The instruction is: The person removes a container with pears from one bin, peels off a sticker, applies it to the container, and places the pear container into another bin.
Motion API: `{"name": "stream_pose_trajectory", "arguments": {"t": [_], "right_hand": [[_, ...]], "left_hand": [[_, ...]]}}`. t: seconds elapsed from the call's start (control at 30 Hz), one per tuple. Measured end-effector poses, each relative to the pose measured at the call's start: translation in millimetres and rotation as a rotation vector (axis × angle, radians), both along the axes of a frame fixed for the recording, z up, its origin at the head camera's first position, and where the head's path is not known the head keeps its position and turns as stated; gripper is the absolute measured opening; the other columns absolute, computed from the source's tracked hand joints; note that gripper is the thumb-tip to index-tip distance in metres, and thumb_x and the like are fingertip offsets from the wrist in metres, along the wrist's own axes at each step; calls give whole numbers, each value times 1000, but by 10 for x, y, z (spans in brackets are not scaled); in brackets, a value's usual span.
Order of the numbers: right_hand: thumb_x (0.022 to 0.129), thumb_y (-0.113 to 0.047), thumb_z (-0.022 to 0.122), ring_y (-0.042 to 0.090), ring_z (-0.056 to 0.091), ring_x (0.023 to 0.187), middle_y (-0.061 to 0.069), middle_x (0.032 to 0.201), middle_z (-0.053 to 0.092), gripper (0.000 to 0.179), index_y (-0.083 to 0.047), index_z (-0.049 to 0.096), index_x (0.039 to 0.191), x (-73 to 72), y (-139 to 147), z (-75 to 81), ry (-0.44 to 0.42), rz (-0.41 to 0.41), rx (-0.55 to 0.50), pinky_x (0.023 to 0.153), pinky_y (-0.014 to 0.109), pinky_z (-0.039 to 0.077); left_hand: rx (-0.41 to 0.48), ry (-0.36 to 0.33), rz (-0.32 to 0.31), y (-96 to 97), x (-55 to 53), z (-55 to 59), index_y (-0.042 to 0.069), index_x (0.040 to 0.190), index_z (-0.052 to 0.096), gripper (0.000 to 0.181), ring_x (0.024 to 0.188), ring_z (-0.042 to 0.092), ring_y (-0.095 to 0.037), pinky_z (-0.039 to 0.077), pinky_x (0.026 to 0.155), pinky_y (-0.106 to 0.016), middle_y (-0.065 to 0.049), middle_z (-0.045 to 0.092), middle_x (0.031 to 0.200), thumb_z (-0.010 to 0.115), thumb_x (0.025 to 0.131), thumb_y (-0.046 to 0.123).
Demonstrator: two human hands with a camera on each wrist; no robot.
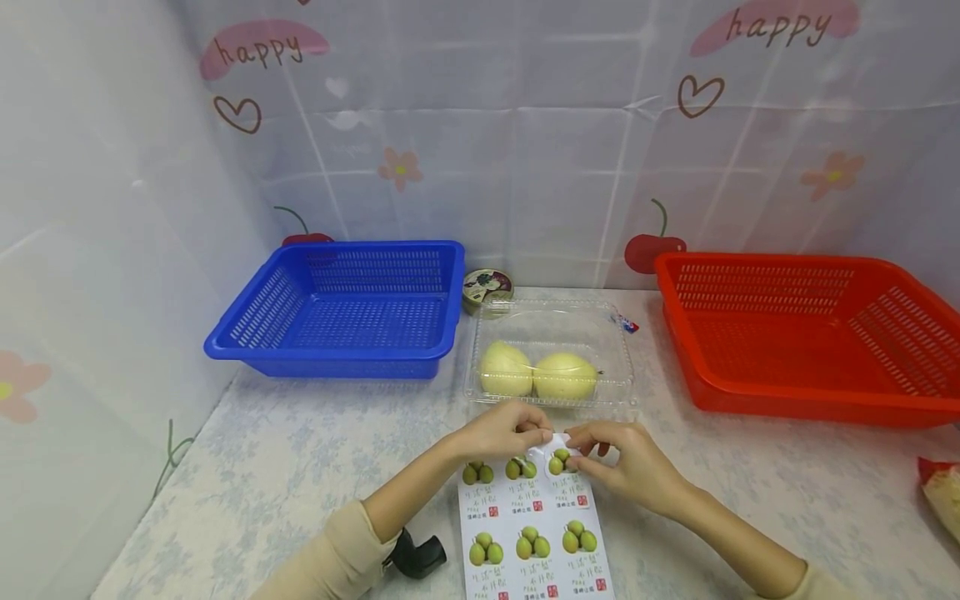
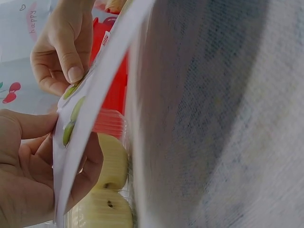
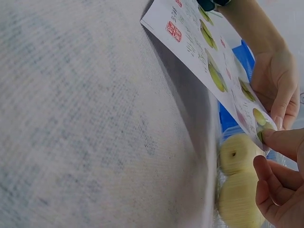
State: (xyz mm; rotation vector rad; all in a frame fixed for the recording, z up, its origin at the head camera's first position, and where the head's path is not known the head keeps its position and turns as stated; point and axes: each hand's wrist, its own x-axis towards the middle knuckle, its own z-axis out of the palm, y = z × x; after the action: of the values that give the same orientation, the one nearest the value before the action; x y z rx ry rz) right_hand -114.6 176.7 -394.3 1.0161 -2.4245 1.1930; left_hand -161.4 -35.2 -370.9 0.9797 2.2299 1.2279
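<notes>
A white sheet of stickers (image 1: 491, 508) printed with green pears and writing is held raised at its far edge. My left hand (image 1: 510, 429) pinches that edge near the middle, its thumb on the printed face and fingers behind, as the left wrist view shows. At the top right corner my right hand (image 1: 626, 458) pinches the sheet, the thumb over the corner pear picture (image 3: 259, 117). Just beyond both hands stands a clear plastic box (image 1: 555, 325) with two pale yellow pears (image 1: 566, 377) inside.
A blue basket (image 1: 337, 367) stands at the back left, a red basket (image 1: 810, 404) at the right. Behind the clear box is a round tin (image 1: 487, 287). A small colourful wrapper (image 1: 626, 323) lies beside the box. A red-topped bag (image 1: 945, 492) sits at the right edge.
</notes>
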Motion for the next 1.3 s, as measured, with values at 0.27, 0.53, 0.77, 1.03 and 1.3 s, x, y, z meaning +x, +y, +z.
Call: {"name": "stream_pose_trajectory", "arguments": {"t": [0.27, 0.53, 0.77, 1.03, 1.3], "right_hand": [[71, 7, 75, 15, 66, 83, 8, 96, 71, 24, -14, 67, 80, 20, 5, 26, 48, -36, 79, 61, 25, 50], [75, -1, 75, 27, 61, 102, 11, 112, 64, 24, -22, 64, 80, 71, 19, 94, 46, -75, 201, 80, 43, 52], [74, -1, 76, 18, 60, 97, 1, 105, 65, 26, -22, 63, 81, 87, 29, 142, 49, -37, 196, 80, 38, 52], [78, -1, 72, 8, 60, 85, -6, 91, 67, 22, -19, 64, 86, 54, 65, 257, -9, 43, 113, 67, 28, 50], [79, 0, 71, 5, 58, 77, -10, 84, 65, 18, -16, 66, 86, 18, 96, 305, -9, 69, 74, 67, 27, 50]], "left_hand": [[-26, 59, 13, 6, -20, -40, -3, 84, 66, 15, 48, 40, -1, 32, 47, -15, 3, 52, 57, 54, 92, 3], [-66, 135, 39, 38, -17, -60, -2, 84, 67, 12, 48, 41, 0, 32, 47, -14, 0, 56, 58, 56, 90, 1], [-125, 213, 66, 67, -32, -105, 1, 83, 68, 11, 50, 41, 0, 33, 50, -15, 2, 55, 58, 59, 89, 3], [-131, 264, 48, 76, -43, -130, 1, 86, 70, 9, 57, 46, -1, 39, 56, -16, -5, 65, 69, 61, 87, 3], [-146, 253, -10, 85, -33, -140, -3, 104, 68, 20, 81, 66, -15, 48, 70, -14, -12, 71, 95, 63, 86, 1]]}}
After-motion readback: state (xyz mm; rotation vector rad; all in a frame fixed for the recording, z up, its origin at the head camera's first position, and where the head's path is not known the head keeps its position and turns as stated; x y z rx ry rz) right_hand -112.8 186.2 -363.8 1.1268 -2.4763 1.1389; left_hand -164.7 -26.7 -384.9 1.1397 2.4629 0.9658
